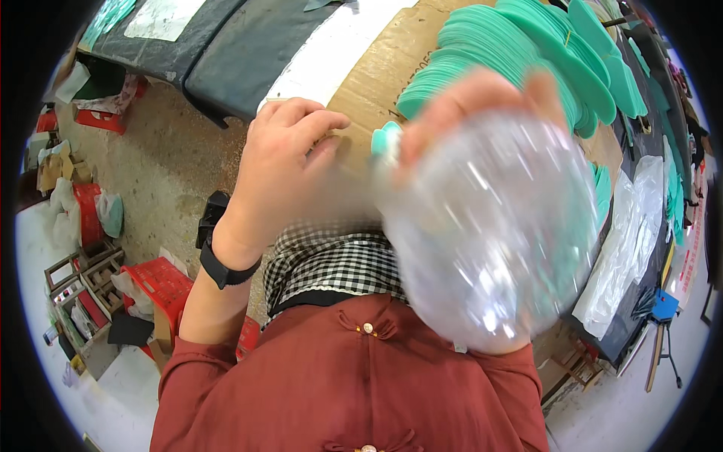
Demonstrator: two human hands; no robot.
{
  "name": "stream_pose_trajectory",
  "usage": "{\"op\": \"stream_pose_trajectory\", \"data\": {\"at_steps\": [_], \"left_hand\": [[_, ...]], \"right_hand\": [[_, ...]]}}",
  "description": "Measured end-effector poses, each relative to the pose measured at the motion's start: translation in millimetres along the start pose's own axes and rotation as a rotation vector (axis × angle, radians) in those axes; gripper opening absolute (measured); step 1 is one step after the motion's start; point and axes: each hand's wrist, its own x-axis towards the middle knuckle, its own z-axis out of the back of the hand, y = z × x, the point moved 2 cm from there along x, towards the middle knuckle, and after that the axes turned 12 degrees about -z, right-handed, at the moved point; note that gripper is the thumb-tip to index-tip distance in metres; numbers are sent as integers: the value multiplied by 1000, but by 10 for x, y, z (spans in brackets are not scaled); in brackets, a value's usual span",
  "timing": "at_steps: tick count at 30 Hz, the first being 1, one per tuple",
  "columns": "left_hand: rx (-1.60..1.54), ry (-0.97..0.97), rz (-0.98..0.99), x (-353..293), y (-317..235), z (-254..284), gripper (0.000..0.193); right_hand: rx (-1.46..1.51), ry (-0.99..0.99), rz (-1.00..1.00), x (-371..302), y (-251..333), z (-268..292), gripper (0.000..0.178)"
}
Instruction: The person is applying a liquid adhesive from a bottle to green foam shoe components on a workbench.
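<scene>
My right hand (478,102) is raised over the table's near edge, its fingers bent round the top of a large, rounded, see-through plastic thing (493,226). Motion smears this thing, so I cannot tell whether it is a bag or a bottle; it hides my right forearm. Beyond that hand, teal flat pieces shaped like insoles (482,49) stand in a long, leaning stack on brown cardboard (376,68). My left hand (290,147) is at the cardboard's near edge, fingers loosely bent and thumb apart, with nothing visible between them. A brownish blur (331,192) lies beside it.
A dark-covered table (252,56) extends to the far left. Clear plastic sheeting (625,241) lies along the right-hand table edge. Red crates (158,282) and a wooden rack (83,297) stand on the floor at left. A blue-topped stand (664,305) is at far right.
</scene>
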Motion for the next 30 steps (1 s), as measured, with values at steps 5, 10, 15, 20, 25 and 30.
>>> {"op": "stream_pose_trajectory", "data": {"at_steps": [5, 10, 15, 20, 25, 30], "left_hand": [[198, 86, -32, -121, 62, -70, 22], [207, 211, 2, -6, 4, -134, 23], [194, 244, 63, 31, -83, -138, 22], [33, 244, 223, 92, -170, -140, 22], [-254, 189, 420, 154, -233, -167, 17], [-421, 112, 469, 147, -279, -172, 14]], "right_hand": [[-113, 373, -114, -505, 18, 586, 75], [-87, -77, 59, -1265, 245, 964, 70], [-26, -316, 334, -1533, 294, 1242, 62], [26, -169, 314, -1268, 186, 1118, 60], [891, -293, 191, -646, -156, 629, 54], [96, -149, 125, -482, -184, 753, 51]]}}
